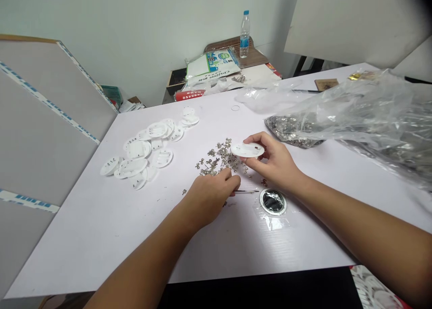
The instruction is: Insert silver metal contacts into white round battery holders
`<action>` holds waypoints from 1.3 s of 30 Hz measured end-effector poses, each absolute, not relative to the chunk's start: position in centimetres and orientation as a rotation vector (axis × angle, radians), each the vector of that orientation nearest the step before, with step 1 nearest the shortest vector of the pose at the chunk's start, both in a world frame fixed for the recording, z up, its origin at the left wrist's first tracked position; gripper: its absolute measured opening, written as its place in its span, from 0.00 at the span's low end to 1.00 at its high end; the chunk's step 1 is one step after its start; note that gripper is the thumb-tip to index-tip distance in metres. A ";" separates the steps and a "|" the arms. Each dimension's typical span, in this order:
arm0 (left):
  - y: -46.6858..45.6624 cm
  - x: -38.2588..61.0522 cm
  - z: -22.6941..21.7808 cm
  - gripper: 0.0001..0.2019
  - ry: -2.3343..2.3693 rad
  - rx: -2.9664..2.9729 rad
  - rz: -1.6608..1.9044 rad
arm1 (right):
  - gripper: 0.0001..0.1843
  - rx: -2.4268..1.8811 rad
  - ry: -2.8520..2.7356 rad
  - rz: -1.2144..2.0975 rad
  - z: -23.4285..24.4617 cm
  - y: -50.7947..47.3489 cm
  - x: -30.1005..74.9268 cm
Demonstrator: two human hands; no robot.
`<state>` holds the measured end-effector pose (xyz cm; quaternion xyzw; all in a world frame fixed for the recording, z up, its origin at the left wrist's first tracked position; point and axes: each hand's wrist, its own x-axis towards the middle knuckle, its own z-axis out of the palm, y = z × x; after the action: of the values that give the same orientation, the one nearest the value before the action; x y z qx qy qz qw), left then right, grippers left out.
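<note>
My right hand (275, 158) grips a white round plastic disc (246, 150) by its edge, thumb below and fingers above. The disc is tilted and has a small dark slot on its face. Closed fingers of my left hand (216, 190) hold a thin metal rod-like tool (248, 191); its grip end is hidden in the hand. Just beyond that hand lies a loose pile of small metal clips (219, 156), partly under the held disc. A silver-rimmed round dish with a black inside (272, 202) sits to the right of the tool's tip.
More white discs (135, 151) are heaped at the left of the white table (189, 259). Clear plastic bags (303, 124) of metal parts spread over the right side. Behind stand a water bottle (244, 37) and packages (212, 64); a panel (50, 97) borders the left.
</note>
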<state>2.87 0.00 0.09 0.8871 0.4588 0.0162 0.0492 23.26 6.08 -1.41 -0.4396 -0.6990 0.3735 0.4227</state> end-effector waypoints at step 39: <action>1.6 2.3 1.4 0.08 1.456 1.604 0.947 | 0.27 -0.676 -2.126 0.571 -1.2 5.7 23.1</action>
<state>2.34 1.55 1.41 0.6279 0.5698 0.3708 0.3789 23.14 5.71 -1.18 -0.2679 -0.8433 0.2265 0.4071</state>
